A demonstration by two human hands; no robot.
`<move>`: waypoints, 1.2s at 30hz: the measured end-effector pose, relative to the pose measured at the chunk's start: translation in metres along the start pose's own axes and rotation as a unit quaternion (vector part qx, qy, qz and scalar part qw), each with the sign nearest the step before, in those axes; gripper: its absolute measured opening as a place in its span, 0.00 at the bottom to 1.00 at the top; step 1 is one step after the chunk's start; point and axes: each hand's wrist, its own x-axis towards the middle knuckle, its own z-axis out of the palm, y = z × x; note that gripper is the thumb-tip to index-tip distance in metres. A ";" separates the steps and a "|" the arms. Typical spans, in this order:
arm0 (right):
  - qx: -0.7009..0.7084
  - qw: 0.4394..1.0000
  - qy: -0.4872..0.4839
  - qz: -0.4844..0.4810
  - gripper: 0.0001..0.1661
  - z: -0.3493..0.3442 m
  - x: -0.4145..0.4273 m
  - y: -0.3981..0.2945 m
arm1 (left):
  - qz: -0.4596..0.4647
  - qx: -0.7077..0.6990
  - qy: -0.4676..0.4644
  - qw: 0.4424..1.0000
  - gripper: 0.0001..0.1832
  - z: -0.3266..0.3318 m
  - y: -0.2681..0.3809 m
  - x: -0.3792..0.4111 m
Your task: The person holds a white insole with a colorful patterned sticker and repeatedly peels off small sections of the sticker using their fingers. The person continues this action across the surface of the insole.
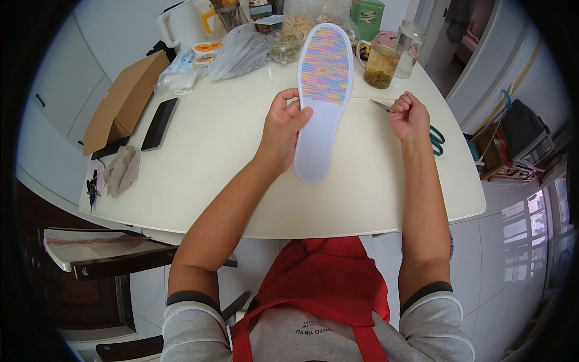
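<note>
My left hand (284,129) grips a white insole (316,149) by its narrow middle, thumb on the face towards me. The insole is tilted up over the table. Its wide upper part carries multicoloured stitching in pink, yellow, blue and purple; the lower part is plain white. To the right, my right hand (409,116) is raised with its fingers curled in and the fingertips together. I see no thing between them, though something very thin could be hidden. Behind that hand lie scissors with green handles (437,140), their middle covered by it.
On the cream table (217,181) are a cardboard box (129,102), a black phone (159,124), a grey cloth (123,171) and small thread snips (92,188) at left. Plastic bags (242,50), a glass mug of tea (382,65) and a glass jar (410,50) stand behind.
</note>
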 end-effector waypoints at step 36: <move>-0.597 0.619 -0.274 -0.431 0.05 0.061 -0.081 0.076 | -0.219 -0.357 -0.219 0.881 0.26 -0.033 -0.008 0.010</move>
